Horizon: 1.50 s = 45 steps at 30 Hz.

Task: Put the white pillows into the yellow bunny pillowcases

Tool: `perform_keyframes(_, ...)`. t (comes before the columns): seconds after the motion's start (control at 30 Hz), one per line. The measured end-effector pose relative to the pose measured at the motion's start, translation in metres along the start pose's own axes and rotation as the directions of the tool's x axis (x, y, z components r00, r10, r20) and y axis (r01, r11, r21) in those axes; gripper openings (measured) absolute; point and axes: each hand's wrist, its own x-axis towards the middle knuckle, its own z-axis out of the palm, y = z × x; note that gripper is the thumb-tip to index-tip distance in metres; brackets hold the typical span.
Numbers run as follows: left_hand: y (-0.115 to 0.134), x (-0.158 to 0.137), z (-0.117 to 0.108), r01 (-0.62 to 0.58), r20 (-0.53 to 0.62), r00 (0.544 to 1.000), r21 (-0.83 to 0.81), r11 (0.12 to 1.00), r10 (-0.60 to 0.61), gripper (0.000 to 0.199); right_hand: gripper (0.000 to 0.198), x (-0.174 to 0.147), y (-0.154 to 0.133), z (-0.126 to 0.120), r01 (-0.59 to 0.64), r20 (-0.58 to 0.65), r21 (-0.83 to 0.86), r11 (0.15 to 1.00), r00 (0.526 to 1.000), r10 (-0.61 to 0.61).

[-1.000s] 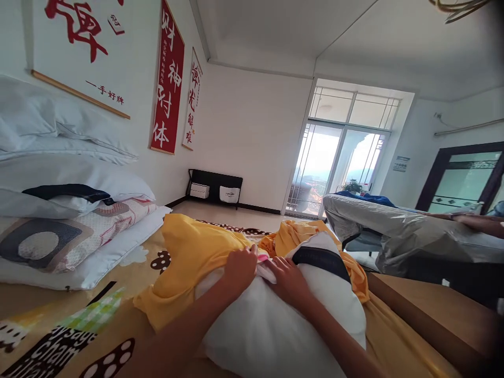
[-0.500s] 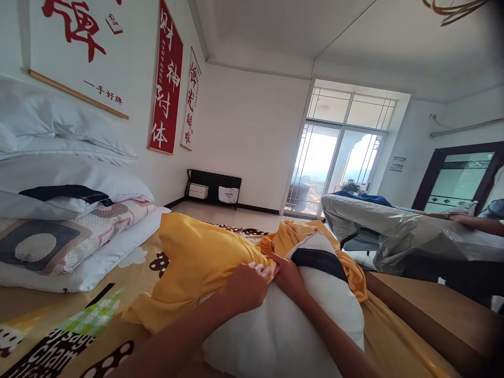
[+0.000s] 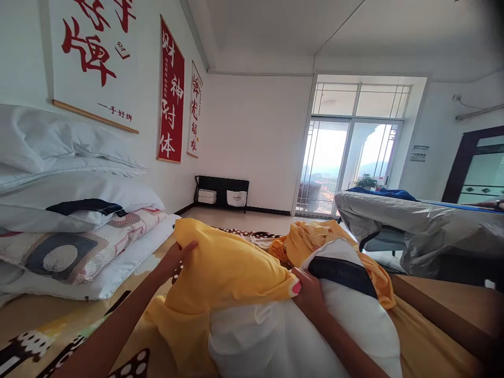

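A yellow pillowcase (image 3: 228, 257) is drawn partway over a white pillow (image 3: 271, 336) in front of me. My left hand (image 3: 183, 258) is closed on the far left corner of the pillowcase, some fingers hidden by the cloth. At the cover's right edge, my right hand (image 3: 309, 291) pinches the fabric, where a small pink patch shows. Just right of that hand lies another white pillow end with a dark band (image 3: 342, 272). Bunched yellow-orange cloth (image 3: 315, 236) sits behind it.
Stacked pillows (image 3: 79, 210) rise on the left, on a patterned bed cover (image 3: 129, 362). A plastic-covered table (image 3: 425, 215) stands to the right with a chair beside it. A black rack (image 3: 222, 191) is against the far wall, left of glass doors (image 3: 346, 157).
My left hand has moved from beside the right hand to the pillowcase's far left corner. The right hand keeps its hold. The view has shifted, and the other person's arm is mostly out of frame.
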Motion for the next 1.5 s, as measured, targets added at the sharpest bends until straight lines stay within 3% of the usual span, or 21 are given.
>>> perform_keyframes(0.13,0.022,0.000,0.037,-0.073,0.004,0.997,-0.269,0.960,0.077,0.052,0.012,-0.015,0.003,-0.003,0.213,-0.052,-0.073,0.974,0.975,-0.217)
perform_keyframes(0.2,0.033,0.002,0.049,-0.104,-0.011,0.994,-0.285,0.953,0.106,0.049,0.010,-0.019,0.006,-0.008,0.190,-0.019,-0.155,0.970,0.981,-0.195)
perform_keyframes(0.3,0.045,-0.001,0.051,-0.097,-0.001,0.995,-0.315,0.944,0.101,0.049,0.005,-0.013,0.012,-0.015,-0.036,0.092,-0.332,0.943,0.993,0.070)
perform_keyframes(0.4,0.051,-0.013,0.039,-0.013,0.111,0.992,-0.403,0.915,0.063,0.051,0.010,0.004,0.011,-0.021,-0.238,0.193,-0.495,0.835,0.908,0.373)
perform_keyframes(0.5,0.050,-0.022,0.022,0.089,0.240,0.971,-0.396,0.914,0.010,0.056,0.013,0.020,0.006,-0.027,-0.305,0.223,-0.560,0.770,0.839,0.495)
perform_keyframes(0.57,0.047,-0.024,0.012,0.071,0.229,0.973,-0.376,0.924,0.018,0.058,0.013,0.022,0.003,-0.029,-0.313,0.232,-0.554,0.771,0.832,0.504)
perform_keyframes(0.63,0.043,-0.022,0.004,0.011,0.148,0.988,-0.314,0.949,0.038,0.059,0.011,0.018,0.002,-0.029,-0.294,0.243,-0.516,0.804,0.850,0.467)
perform_keyframes(0.7,0.039,-0.019,-0.003,-0.051,0.039,0.998,-0.184,0.982,0.059,0.061,0.010,0.008,0.000,-0.030,-0.233,0.241,-0.450,0.862,0.898,0.368)
perform_keyframes(0.8,0.034,-0.015,-0.011,-0.115,-0.112,0.987,-0.011,0.993,0.113,0.065,0.018,-0.012,-0.012,-0.035,-0.016,0.219,-0.351,0.936,0.971,0.099)
perform_keyframes(0.87,0.031,-0.017,-0.011,-0.134,-0.150,0.980,-0.010,0.991,0.131,0.066,0.028,-0.021,-0.026,-0.045,0.136,0.251,-0.303,0.943,0.966,-0.058)
perform_keyframes(0.93,0.030,-0.024,-0.007,-0.133,-0.160,0.980,-0.083,0.988,0.118,0.067,0.034,-0.020,-0.040,-0.066,0.203,0.340,-0.245,0.948,0.934,-0.112)
perform_keyframes(1.0,0.031,-0.037,0.000,-0.136,-0.177,0.978,-0.162,0.977,0.107,0.067,0.038,-0.006,-0.050,-0.096,0.183,0.487,-0.165,0.969,0.869,-0.081)
perform_keyframes(1.13,0.038,-0.069,0.018,-0.192,-0.271,0.951,-0.151,0.970,0.146,0.065,0.045,0.052,-0.061,-0.158,0.053,0.807,0.048,0.997,0.587,-0.070)
perform_keyframes(1.17,0.040,-0.076,0.022,-0.212,-0.295,0.941,-0.132,0.968,0.166,0.065,0.046,0.067,-0.066,-0.165,0.022,0.811,0.068,0.997,0.582,-0.068)
perform_keyframes(1.23,0.045,-0.086,0.027,-0.251,-0.320,0.925,-0.107,0.962,0.205,0.065,0.052,0.090,-0.081,-0.161,-0.046,0.696,0.074,0.996,0.717,-0.018)
perform_keyframes(1.3,0.049,-0.092,0.027,-0.261,-0.309,0.925,-0.100,0.960,0.220,0.065,0.061,0.101,-0.101,-0.135,-0.115,0.555,0.100,0.988,0.831,0.040)
perform_keyframes(1.33,0.050,-0.093,0.026,-0.256,-0.297,0.930,-0.100,0.962,0.217,0.065,0.064,0.102,-0.110,-0.117,-0.117,0.552,0.126,0.985,0.833,0.028)
perform_keyframes(1.4,0.050,-0.092,0.019,-0.241,-0.266,0.942,-0.103,0.965,0.207,0.065,0.063,0.100,-0.123,-0.081,-0.072,0.610,0.187,0.980,0.790,-0.058)
perform_keyframes(1.47,0.046,-0.088,0.008,-0.229,-0.239,0.950,-0.098,0.968,0.201,0.064,0.050,0.094,-0.126,-0.053,-0.040,0.649,0.239,0.970,0.750,-0.129)
perform_keyframes(1.5,0.043,-0.086,0.002,-0.221,-0.230,0.954,-0.097,0.970,0.194,0.064,0.044,0.092,-0.124,-0.044,-0.041,0.642,0.263,0.964,0.753,-0.143)
